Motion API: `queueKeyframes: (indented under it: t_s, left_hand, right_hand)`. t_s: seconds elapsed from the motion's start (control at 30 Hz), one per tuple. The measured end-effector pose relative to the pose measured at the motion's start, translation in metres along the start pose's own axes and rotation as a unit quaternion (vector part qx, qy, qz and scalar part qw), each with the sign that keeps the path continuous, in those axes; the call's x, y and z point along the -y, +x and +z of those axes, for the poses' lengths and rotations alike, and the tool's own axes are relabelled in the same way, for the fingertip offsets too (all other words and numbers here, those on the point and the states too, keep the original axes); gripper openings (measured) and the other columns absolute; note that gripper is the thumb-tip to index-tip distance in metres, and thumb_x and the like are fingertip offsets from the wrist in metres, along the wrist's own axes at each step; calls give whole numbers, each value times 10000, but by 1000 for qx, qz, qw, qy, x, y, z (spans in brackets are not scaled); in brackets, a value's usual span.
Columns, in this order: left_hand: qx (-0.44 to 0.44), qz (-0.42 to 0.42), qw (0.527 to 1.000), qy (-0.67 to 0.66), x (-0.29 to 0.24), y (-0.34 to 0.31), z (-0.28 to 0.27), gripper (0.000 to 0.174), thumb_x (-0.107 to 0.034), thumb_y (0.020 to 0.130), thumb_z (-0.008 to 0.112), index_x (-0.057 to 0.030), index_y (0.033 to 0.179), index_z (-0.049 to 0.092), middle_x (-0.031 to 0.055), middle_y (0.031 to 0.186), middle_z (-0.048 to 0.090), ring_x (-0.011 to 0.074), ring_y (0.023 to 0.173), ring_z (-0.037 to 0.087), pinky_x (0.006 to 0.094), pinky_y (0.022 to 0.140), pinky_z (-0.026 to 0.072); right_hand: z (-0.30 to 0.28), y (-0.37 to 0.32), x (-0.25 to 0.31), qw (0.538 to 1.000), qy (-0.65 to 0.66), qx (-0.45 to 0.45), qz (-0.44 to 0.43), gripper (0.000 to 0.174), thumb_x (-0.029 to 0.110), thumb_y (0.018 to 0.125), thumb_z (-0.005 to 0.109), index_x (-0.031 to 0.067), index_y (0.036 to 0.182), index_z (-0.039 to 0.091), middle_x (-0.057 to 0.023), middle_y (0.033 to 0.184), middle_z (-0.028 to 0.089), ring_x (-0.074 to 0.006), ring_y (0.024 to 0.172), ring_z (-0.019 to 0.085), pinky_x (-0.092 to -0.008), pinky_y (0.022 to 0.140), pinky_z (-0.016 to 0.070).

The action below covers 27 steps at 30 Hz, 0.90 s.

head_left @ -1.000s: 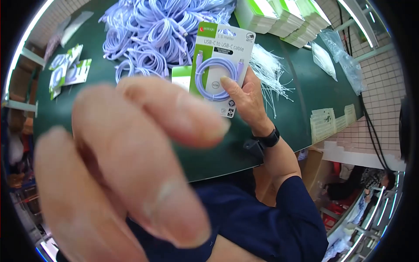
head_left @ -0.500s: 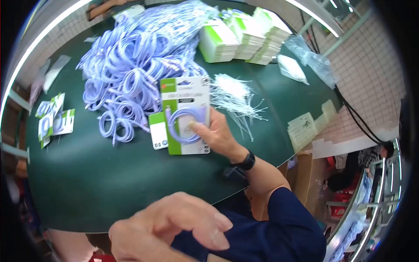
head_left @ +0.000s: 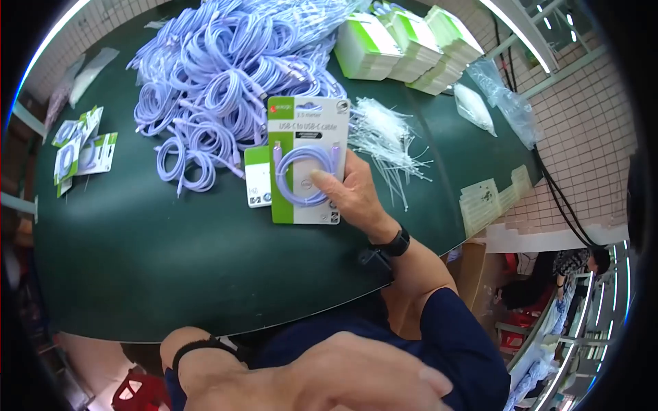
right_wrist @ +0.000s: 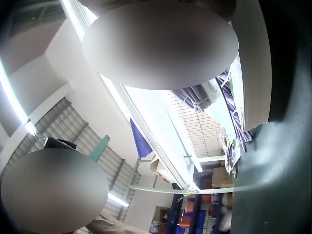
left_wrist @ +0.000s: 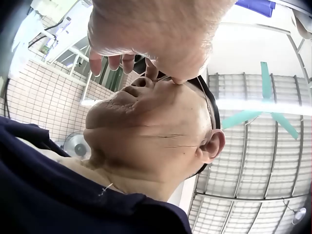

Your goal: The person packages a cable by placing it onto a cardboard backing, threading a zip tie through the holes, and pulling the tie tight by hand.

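The right hand (head_left: 356,195) grips a white-and-green card package (head_left: 319,214), its thumb across the front, in the head view. A coiled lilac cable (head_left: 282,183) is fixed to that card, which overlaps another card (head_left: 257,179). Blurred at the bottom is the left hand (head_left: 363,373), with nothing seen in it. From the left wrist view, the left hand (left_wrist: 156,36) is raised beside the person's face, fingers loosely bent; whether they touch it is unclear. Pale card (right_wrist: 256,73) shows in the right wrist view, where the right hand's grip is not clear.
Lilac cables (head_left: 226,75) are heaped at the back of the green table (head_left: 171,267). Right of them stand stacked cards (head_left: 367,51) and loose white ties (head_left: 384,133). Packaged cables (head_left: 82,151) lie at the left, plastic bags (head_left: 473,109) at the back right.
The left hand has dropped from close in front of the head camera to the bottom, shifting right lately. The right hand keeps its grip on the card. The head view has shifted.
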<state>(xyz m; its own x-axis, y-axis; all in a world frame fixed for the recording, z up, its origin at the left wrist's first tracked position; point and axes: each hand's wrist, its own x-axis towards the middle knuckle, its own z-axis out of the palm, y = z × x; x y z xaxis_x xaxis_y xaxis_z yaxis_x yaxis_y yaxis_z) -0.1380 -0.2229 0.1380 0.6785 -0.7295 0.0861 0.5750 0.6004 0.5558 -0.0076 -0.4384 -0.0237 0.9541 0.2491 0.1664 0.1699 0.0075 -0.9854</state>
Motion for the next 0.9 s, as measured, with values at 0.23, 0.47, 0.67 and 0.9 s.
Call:
queueKeyframes:
  t_s: [0.23, 0.47, 0.67, 0.9]
  left_hand:
    - [55, 55, 996, 39, -5, 13, 4, 236, -405, 992, 719, -230, 872, 821, 205, 1174, 610, 379, 1100, 612, 463, 1032, 495]
    - [-151, 226, 950, 154, -8, 6, 31, 209, -378, 946, 780, -205, 830, 802, 135, 1096, 583, 393, 1091, 612, 478, 1043, 516]
    - [-26, 349, 725, 593, -39, 31, -40, 216, 26, 846, 757, -58, 1041, 790, 114, 1026, 688, 308, 1001, 662, 433, 904, 568]
    - [-150, 324, 389, 849, -18, 79, -88, 437, 83, 721, 804, -32, 1141, 769, 114, 1057, 666, 323, 1050, 638, 444, 884, 526]
  right_hand:
    - [3, 1, 0, 999, 17, -6, 29, 432, 150, 1039, 693, -54, 1400, 573, -99, 1257, 712, -139, 1102, 666, -317, 971, 552]
    - [0, -2, 8, 1000, 9, 15, 1, 504, 199, 1041, 707, -45, 1444, 528, -100, 1272, 705, -136, 1120, 658, -322, 982, 549]
    - [4, -8, 16, 999, 43, 12, -20, 535, 223, 1043, 713, -39, 1460, 506, -101, 1301, 690, -135, 1142, 646, -325, 991, 545]
    - [3, -16, 26, 997, 77, 6, -30, 527, 213, 1039, 708, -35, 1459, 509, -106, 1292, 691, -138, 1144, 645, -330, 993, 547]
